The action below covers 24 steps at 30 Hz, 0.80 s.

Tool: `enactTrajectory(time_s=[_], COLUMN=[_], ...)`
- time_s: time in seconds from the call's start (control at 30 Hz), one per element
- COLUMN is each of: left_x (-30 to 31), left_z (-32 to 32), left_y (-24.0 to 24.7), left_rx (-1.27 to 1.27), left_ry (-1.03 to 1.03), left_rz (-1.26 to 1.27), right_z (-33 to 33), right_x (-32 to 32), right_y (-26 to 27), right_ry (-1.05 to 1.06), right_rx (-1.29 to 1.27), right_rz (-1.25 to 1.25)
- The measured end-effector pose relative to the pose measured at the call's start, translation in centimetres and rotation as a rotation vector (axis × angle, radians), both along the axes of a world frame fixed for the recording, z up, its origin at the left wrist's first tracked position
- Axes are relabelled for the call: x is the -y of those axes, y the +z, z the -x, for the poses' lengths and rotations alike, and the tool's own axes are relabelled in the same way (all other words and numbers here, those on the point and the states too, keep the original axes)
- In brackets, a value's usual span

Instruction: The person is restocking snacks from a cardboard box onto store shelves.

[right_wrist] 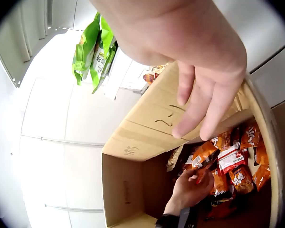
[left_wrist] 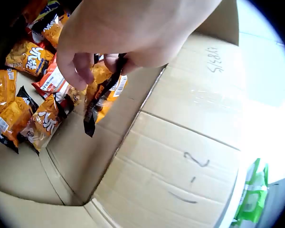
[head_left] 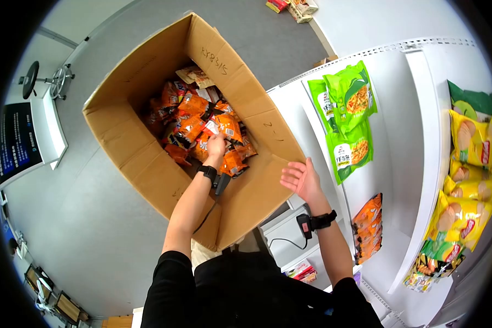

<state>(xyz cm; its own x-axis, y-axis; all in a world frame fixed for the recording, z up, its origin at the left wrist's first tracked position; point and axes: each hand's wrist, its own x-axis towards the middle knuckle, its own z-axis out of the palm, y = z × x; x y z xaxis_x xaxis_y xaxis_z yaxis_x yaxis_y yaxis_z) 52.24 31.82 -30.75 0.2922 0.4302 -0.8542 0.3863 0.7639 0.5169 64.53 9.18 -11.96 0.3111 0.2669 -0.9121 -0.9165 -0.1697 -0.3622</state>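
Observation:
A large open cardboard box [head_left: 142, 158] holds a heap of orange snack packets [head_left: 194, 123]. My left hand [head_left: 216, 146] reaches down into it among the packets. In the left wrist view the left hand [left_wrist: 92, 64] pinches one orange packet [left_wrist: 103, 92] by its top edge, and the packet hangs by the box's inner wall [left_wrist: 180, 147]. My right hand [head_left: 298, 176] hovers with straight fingers over the box's right flap [head_left: 268, 136] and holds nothing. In the right wrist view the right hand [right_wrist: 199, 109] is spread above the box [right_wrist: 142, 137].
A white shelf unit [head_left: 415, 136] stands to the right of the box. On it hang green packets [head_left: 347, 117], yellow chip bags [head_left: 470, 164] and orange packets [head_left: 368, 227]. Grey floor [head_left: 93, 229] surrounds the box. A dark screen [head_left: 17, 139] is far left.

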Motion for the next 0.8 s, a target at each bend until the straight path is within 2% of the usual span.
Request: enactTrajectory(time_s=[0.1, 0.13, 0.17, 0.23, 0.3, 0.4, 0.5, 0.63, 0.67, 0.7, 0.73, 0.77, 0.8], left_x=[0.3, -0.2, 0.4, 0.7, 1.3, 1.7, 2.1, 2.5, 2.8, 3.2, 3.5, 3.7, 4.1], left_z=[2.1, 3.3, 4.1, 5.7, 7.2, 9.4, 11.5, 13.9, 14.2, 14.6, 14.8, 14.9, 15.1], left_y=[3.6, 4.0, 4.7, 9.4, 11.8, 15.8, 20.0, 20.7, 21.6, 22.3, 22.8, 23.1, 23.4], left_rx=[0.065, 0.190, 0.177, 0.189, 0.213, 0.280, 0.296, 0.338, 0.322, 0.305, 0.297, 0.288, 0.277], left_ry=[0.038, -0.052, -0.013, -0.053, -0.021, -0.129, -0.118, -0.202, -0.217, -0.230, -0.265, -0.299, -0.335], left_rz=[0.019, 0.092, 0.114, 0.158, 0.219, 0.179, 0.129, -0.014, -0.057, -0.099, -0.141, -0.181, -0.219], right_z=[0.2, 0.3, 0.3, 0.5, 0.9, 1.7, 3.7, 9.5, 11.2, 12.9, 14.3, 15.8, 17.3], right_x=[0.3, 0.4, 0.3, 0.3, 0.1, -0.3, -1.3, -4.1, -4.8, -5.1, -5.4, -5.3, -5.3], right_y=[-0.1, -0.1, -0.2, -0.6, -0.9, -1.1, -0.1, 4.6, 5.7, 7.2, 8.0, 6.5, 6.7], right_ry=[0.018, 0.024, 0.031, 0.054, 0.048, 0.030, 0.105, 0.495, 0.641, 0.748, 0.958, 1.111, 1.155], right_rx=[0.028, 0.034, 0.039, 0.074, 0.111, 0.143, 0.256, 0.619, 0.771, 0.689, 0.864, 1.148, 1.301], right_rz=[-0.011, -0.012, -0.017, -0.011, 0.006, 0.044, 0.088, 0.043, -0.073, -0.252, -0.169, -0.018, 0.096])
